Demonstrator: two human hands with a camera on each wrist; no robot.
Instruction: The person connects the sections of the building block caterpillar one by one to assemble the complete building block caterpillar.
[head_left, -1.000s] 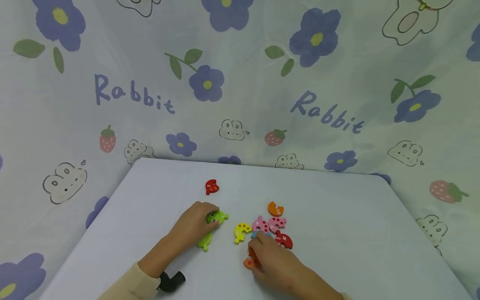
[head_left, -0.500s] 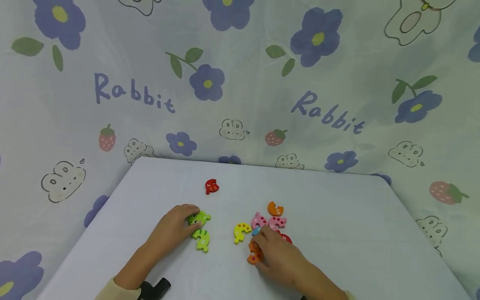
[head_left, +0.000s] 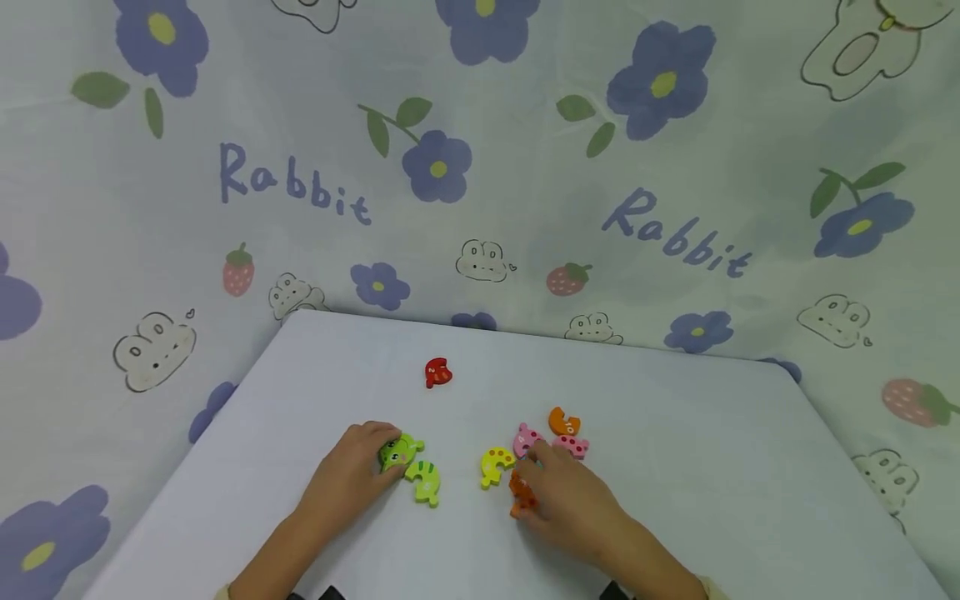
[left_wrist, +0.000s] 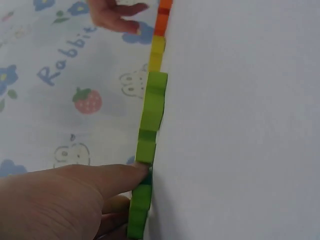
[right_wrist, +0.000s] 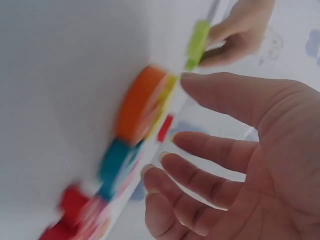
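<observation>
My left hand (head_left: 348,475) grips a green puzzle piece with a smiling face (head_left: 401,451), thumb at its lower edge and fingers at its upper edge. Just right of it lies a striped green piece (head_left: 426,483). My right hand (head_left: 573,500) is over an orange spotted piece (head_left: 521,493). In the right wrist view its fingers are loosely bent and spread, apart from the orange piece, and a blue piece (right_wrist: 114,162) stands next to that one. A yellow spotted piece (head_left: 495,467) lies to the left of the orange one.
Two pink spotted pieces, one at the left (head_left: 526,439) and one at the right (head_left: 572,447), lie beyond my right hand. An orange numbered piece (head_left: 562,422) is behind them. A red piece (head_left: 438,372) lies farther back on the white table (head_left: 675,433), before a patterned cloth (head_left: 517,167).
My left hand has drawn the green face piece left and slightly nearer, and the striped green piece now shows in full. The right hand shifted slightly at the orange piece. The head view turned a little.
</observation>
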